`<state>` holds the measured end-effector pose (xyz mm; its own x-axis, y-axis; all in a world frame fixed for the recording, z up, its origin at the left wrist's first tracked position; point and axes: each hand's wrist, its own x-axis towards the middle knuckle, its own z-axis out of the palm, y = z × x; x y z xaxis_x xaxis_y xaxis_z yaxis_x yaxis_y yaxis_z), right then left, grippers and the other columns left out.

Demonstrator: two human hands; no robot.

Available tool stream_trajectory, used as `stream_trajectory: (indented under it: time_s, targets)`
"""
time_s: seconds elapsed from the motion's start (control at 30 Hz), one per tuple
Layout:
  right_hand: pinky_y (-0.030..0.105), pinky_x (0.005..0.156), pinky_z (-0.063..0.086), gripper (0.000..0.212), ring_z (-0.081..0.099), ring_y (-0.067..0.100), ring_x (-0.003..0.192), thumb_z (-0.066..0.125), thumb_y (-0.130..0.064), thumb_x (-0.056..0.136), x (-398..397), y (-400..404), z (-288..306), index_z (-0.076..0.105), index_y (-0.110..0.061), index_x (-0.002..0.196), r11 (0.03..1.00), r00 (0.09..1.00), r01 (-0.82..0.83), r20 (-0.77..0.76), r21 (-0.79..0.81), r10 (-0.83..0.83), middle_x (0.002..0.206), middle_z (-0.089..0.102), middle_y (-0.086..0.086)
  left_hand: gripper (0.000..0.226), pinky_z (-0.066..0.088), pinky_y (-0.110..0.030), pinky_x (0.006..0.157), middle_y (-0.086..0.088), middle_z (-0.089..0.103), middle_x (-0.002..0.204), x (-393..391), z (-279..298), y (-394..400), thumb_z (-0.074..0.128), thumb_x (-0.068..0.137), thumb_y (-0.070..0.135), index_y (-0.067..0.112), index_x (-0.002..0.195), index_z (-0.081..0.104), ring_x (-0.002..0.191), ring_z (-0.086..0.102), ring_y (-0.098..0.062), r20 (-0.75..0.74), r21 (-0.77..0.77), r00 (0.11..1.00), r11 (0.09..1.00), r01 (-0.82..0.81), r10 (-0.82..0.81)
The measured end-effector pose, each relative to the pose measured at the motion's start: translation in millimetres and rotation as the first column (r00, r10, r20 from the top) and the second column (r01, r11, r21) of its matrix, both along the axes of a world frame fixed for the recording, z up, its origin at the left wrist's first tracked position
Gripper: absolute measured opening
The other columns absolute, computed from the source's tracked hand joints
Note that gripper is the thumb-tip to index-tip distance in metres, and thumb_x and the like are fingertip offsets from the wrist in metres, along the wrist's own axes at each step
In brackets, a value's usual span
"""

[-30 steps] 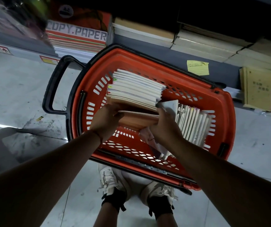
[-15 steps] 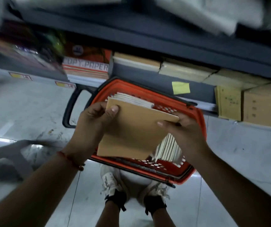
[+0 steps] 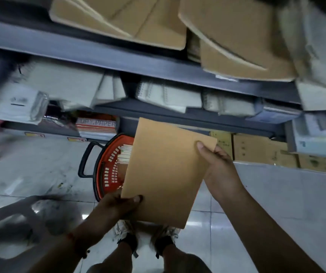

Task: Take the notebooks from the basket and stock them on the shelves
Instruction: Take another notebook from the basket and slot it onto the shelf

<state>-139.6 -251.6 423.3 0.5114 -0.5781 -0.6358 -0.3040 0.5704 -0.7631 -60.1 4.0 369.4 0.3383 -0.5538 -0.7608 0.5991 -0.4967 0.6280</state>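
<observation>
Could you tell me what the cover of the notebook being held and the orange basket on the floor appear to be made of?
The notebook cover looks like matte brown kraft card: flat, plain, without gloss. The basket looks like moulded orange plastic, judging by its slotted wall and smooth rim, with a black handle, probably plastic too.

Glossy tiled floor (image 3: 276, 203), dim light

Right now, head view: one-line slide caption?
Both hands, left and right, hold a brown notebook above the orange basket, facing stocked shelves.

Notebook (image 3: 164, 172) hides most of basket (image 3: 107, 174)
</observation>
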Motion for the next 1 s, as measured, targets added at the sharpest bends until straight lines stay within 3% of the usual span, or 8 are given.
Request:
stream_trajectory:
  time_s: [0.17,0.37,0.53,0.63,0.73,0.9,1.0]
  targets:
    - [0.036,0.08,0.052,0.012,0.073,0.019,0.088,0.065,-0.011,0.09,-23,-6,56,0.077,-0.014,0.089,0.998,0.997,0.064,0.053,0.019,-0.065,0.096,0.077,0.007,0.02,0.058,-0.028,0.079,0.009,0.076,0.104,-16,63,-22,0.068,0.092,0.022,0.023,0.111,0.066,0.099,0.071,-0.013,0.081,-0.031,0.994,0.997,-0.074,0.077]
    - [0.037,0.089,0.05,0.027,0.07,0.023,0.105,0.063,-0.007,0.091,-56,-7,99,0.068,-0.014,0.117,0.996,0.996,-0.082,0.034,-0.037,0.083,0.111,0.074,0.006,0.015,0.054,-0.013,0.07,0.017,0.075,0.1,-12,140,-57,0.061,0.096,0.019,0.024,0.109,0.068,0.093,0.071,-0.004,0.295,-0.081,0.955,0.997,-0.01,0.033]
    - [0.037,0.09,0.051,0.034,0.068,0.025,0.109,0.068,-0.008,0.088,-62,-18,129,0.065,-0.012,0.121,0.978,0.978,-0.195,0.059,-0.076,0.2,0.114,0.074,0.006,0.017,0.056,-0.026,0.08,0.005,0.077,0.102,-7,181,-86,0.059,0.097,0.021,0.018,0.112,0.067,0.098,0.072,-0.017,0.33,-0.162,0.93,0.98,-0.112,0.161]
    - [0.033,0.09,0.053,0.038,0.07,0.016,0.105,0.072,-0.015,0.087,-54,-27,151,0.062,-0.023,0.123,0.955,0.964,-0.241,0.07,-0.174,0.256,0.111,0.074,-0.003,0.023,0.054,-0.041,0.093,-0.002,0.076,0.107,-2,198,-105,0.059,0.097,0.024,0.015,0.117,0.066,0.103,0.072,-0.023,0.314,-0.226,0.915,0.956,-0.185,0.252]
    - [0.022,0.084,0.053,0.04,0.069,0.004,0.1,0.069,-0.015,0.091,-40,-30,170,0.056,-0.034,0.123,0.913,0.954,-0.24,0.091,-0.331,0.284,0.108,0.074,-0.014,0.027,0.051,-0.047,0.099,-0.005,0.075,0.112,11,210,-124,0.06,0.097,0.027,0.015,0.121,0.066,0.108,0.07,-0.026,0.316,-0.269,0.878,0.921,-0.282,0.361]
    - [0.028,0.093,0.051,0.038,0.062,-0.002,0.101,0.062,-0.017,0.095,-5,-47,185,0.052,-0.032,0.128,0.815,0.96,-0.215,0.036,-0.538,0.278,0.11,0.066,-0.02,0.023,0.051,-0.034,0.08,-0.003,0.073,0.109,43,229,-155,0.056,0.101,0.022,0.014,0.12,0.065,0.104,0.067,-0.024,0.481,-0.305,0.772,0.905,-0.296,0.415]
    - [0.034,0.081,0.059,0.036,0.063,0.006,0.095,0.06,-0.017,0.096,27,-68,193,0.052,-0.029,0.128,0.765,0.958,-0.221,0.012,-0.605,0.286,0.106,0.061,-0.021,0.033,0.051,-0.032,0.066,-0.007,0.069,0.114,69,242,-173,0.062,0.092,0.026,0.018,0.123,0.058,0.1,0.065,-0.026,0.539,-0.275,0.766,0.932,-0.234,0.351]
